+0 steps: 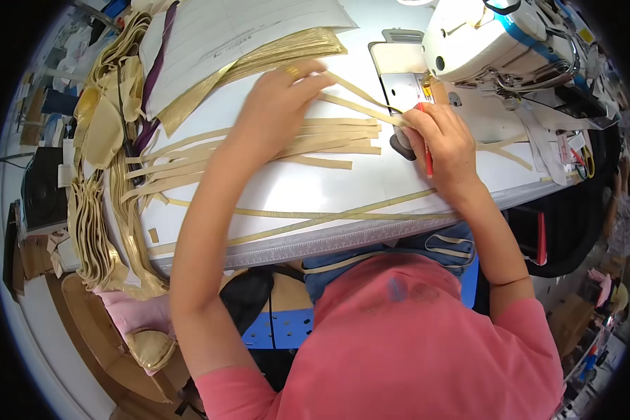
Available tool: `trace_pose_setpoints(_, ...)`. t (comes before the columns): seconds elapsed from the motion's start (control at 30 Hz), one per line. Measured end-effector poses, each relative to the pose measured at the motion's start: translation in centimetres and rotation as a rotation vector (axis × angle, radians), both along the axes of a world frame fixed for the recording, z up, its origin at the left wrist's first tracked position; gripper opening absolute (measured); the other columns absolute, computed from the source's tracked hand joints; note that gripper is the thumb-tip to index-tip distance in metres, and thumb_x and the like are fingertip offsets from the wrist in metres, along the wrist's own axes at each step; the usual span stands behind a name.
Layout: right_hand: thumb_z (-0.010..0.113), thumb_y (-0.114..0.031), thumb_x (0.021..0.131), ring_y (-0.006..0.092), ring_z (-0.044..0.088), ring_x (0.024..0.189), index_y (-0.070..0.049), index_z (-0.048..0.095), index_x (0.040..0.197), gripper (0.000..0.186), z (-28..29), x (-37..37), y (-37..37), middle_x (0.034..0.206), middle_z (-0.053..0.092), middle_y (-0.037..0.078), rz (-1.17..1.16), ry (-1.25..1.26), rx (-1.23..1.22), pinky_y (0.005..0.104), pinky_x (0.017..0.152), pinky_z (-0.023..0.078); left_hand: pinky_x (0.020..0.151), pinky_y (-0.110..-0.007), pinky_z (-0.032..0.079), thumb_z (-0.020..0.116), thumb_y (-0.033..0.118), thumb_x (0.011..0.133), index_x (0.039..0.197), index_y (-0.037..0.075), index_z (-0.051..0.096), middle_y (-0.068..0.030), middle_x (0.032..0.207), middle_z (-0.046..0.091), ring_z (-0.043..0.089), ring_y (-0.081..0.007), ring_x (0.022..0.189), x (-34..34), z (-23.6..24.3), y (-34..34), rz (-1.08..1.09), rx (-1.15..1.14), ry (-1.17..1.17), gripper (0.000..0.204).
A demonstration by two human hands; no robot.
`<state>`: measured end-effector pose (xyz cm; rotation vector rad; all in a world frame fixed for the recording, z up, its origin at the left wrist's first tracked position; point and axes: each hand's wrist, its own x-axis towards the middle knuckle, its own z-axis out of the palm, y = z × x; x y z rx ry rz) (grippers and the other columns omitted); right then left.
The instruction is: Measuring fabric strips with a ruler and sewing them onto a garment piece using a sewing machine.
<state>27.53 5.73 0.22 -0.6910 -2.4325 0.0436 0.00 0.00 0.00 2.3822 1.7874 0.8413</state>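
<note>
Fingers of your right hand [449, 143] are pressed together on the end of a narrow, flat, gold-beige fabric strip [360, 108], and a slim red tool [428, 164] also sits in this hand. Fingers of your left hand [276, 101] are at the other end of the strip; they are blurred, so I cannot tell if they clamp it. The strip runs as two strands between your hands, above the white worktop [385, 189], near the white sewing machine [472, 45]. It looks smooth and quite straight, the strands coming closer at your right fingers. Below your left hand lie more loose beige strips [329, 148], side by side. At lower left, a brown open box [84, 325] contains pink padded fabric [136, 311] and a shiny gold cup-shaped piece [150, 348].
</note>
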Motion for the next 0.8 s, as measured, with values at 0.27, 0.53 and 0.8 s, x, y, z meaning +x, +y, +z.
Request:
trace_pose_setpoints(0.27,0.074,-0.009,0.080,0.0306,0.064,0.090,-0.006,0.064,0.105,0.027,-0.2,-0.9,0.9,0.100,0.065,0.013,0.005,0.048,0.030,0.0387,0.077,0.051,0.088,-0.039,0.045,0.062,0.004,0.086,0.096,0.009,0.061,-0.0063,0.096,0.062,0.059,-0.0302,0.091,2.3,1.1,4.4,-0.133,-0.050,0.043,0.010)
trace_pose_setpoints(0.53,0.064,0.004,0.082,0.0323,0.062,0.086,-0.006,0.058,0.109,0.030,0.1,0.4,1.9,0.094,0.063,0.014,0.112,0.128,-0.042,0.0394,0.076,0.050,0.081,-0.038,0.049,0.063,0.001,0.074,0.093,0.007,0.061,-0.0087,0.087,0.064,0.062,-0.0286,0.088,3.7,6.1,-1.3,-0.167,0.302,0.009,0.019)
trace_pose_setpoints(0.8,0.069,0.002,0.082,0.0252,0.052,0.065,-0.005,0.056,0.104,0.026,5.8,2.0,-2.3,0.078,0.053,0.013,0.303,-0.123,-0.413,0.0326,0.061,0.043,0.072,-0.037,0.050,0.065,0.003,0.069,0.097,0.002,0.069,-0.0100,0.094,0.066,0.065,-0.0278,0.084,-2.2,5.0,-15.9,0.159,0.355,0.251,0.028)
